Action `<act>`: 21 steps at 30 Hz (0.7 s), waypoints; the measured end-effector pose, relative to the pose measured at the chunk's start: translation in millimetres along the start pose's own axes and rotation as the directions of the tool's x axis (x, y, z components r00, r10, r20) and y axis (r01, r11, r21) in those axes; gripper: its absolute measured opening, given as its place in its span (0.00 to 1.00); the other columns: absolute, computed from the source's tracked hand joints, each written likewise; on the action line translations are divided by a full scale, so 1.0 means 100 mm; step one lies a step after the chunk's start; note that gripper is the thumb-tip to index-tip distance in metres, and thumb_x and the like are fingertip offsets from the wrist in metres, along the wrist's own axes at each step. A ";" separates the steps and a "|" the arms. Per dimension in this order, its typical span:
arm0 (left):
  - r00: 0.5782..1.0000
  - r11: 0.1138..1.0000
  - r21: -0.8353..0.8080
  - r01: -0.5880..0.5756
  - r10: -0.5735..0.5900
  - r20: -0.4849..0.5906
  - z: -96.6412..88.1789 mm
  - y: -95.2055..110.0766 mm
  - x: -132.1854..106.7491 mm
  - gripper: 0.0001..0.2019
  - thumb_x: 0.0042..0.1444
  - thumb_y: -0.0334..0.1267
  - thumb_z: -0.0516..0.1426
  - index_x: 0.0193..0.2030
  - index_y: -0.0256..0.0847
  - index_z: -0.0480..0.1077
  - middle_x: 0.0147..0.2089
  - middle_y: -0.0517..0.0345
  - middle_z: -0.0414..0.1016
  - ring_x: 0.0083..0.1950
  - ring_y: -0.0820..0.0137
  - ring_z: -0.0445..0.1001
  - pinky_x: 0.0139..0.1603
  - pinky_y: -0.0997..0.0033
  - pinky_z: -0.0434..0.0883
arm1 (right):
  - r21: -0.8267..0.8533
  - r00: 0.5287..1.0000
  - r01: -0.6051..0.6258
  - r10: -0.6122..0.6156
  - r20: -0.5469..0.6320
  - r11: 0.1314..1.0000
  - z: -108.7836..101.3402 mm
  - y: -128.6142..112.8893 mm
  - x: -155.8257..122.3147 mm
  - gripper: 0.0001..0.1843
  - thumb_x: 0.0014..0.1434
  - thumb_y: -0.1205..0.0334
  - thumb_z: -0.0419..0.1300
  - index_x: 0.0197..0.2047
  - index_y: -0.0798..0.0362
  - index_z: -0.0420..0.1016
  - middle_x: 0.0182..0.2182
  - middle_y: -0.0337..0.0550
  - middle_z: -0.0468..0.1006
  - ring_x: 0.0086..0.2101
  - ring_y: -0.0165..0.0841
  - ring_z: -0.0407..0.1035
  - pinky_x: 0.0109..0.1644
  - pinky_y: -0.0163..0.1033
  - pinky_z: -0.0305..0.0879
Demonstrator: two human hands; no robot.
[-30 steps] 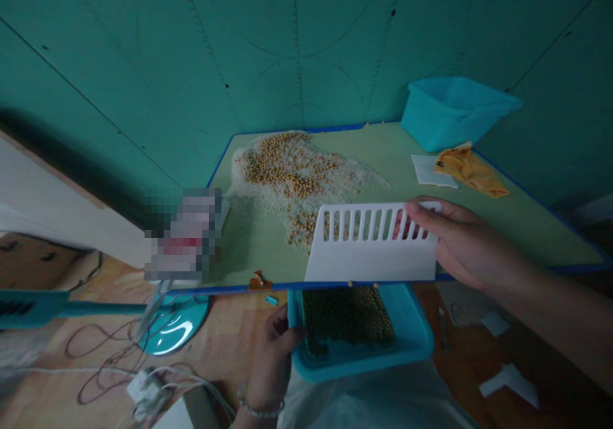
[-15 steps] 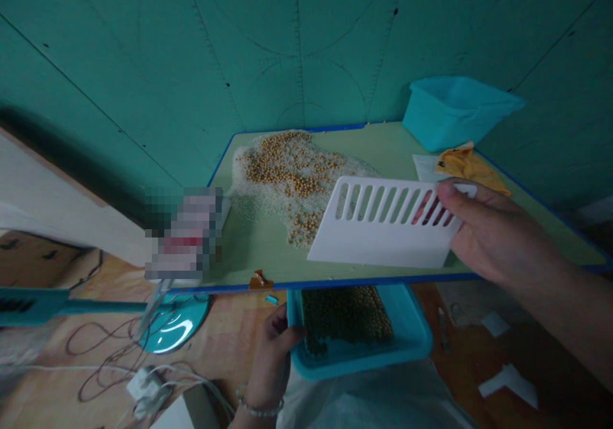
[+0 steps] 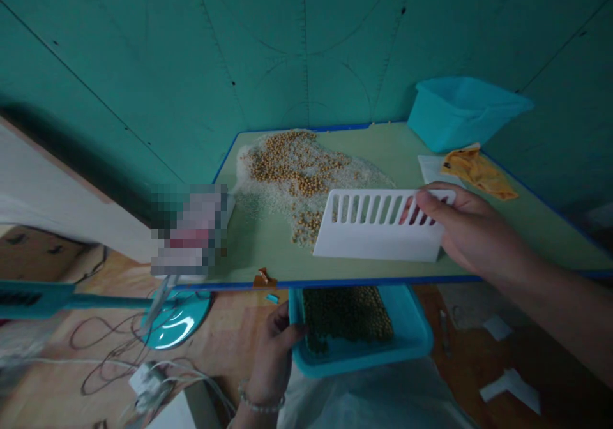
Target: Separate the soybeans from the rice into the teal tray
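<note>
My right hand (image 3: 462, 218) grips the slotted end of a white plastic scraper (image 3: 373, 240), fingers passing behind its slots. The scraper stands over the near part of the table, its left end beside a spread heap of soybeans (image 3: 306, 183) mixed with small pale grains (image 3: 368, 175). Below the table edge, my left hand (image 3: 280, 336) holds the left rim of a turquoise tray (image 3: 416, 327), thumb over the rim. Dark green beans (image 3: 335, 314) and some soybeans lie in the tray, whose far side is hidden under the table edge.
On the table (image 3: 268, 260), a turquoise bin (image 3: 460, 113) stands at the back right beside a yellow cloth (image 3: 479, 170). A blurred-out object (image 3: 191, 231) sits at the left edge. Cables, a power strip (image 3: 148, 381) and a turquoise lamp base (image 3: 177, 327) lie lower left.
My right hand has shifted slightly left with the scraper, whose lower edge is now more level. The left hand still holds the tray. The whole view has shifted a little.
</note>
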State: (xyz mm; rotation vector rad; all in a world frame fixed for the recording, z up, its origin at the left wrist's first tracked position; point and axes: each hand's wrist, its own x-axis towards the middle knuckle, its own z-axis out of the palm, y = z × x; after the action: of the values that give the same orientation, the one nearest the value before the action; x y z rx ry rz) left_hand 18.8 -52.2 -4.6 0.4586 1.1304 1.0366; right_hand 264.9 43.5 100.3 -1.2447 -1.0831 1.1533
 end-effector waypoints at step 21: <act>0.999 0.999 -0.036 -0.036 0.037 0.018 -0.09 0.00 0.02 0.09 0.33 0.31 0.62 0.27 0.40 0.77 0.21 0.61 0.75 0.28 0.65 0.74 0.28 0.70 0.68 | 0.119 0.987 0.137 -0.125 -0.101 0.983 0.14 -0.05 0.40 0.09 0.47 0.56 0.66 0.24 0.50 0.71 0.19 0.33 0.72 0.22 0.27 0.64 0.30 0.35 0.60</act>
State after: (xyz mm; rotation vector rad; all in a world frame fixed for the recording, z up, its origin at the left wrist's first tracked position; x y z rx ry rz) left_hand 11.4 -52.2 -9.5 0.4611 1.0889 1.0808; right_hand 255.5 84.7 105.2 -1.1019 -0.9929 1.0369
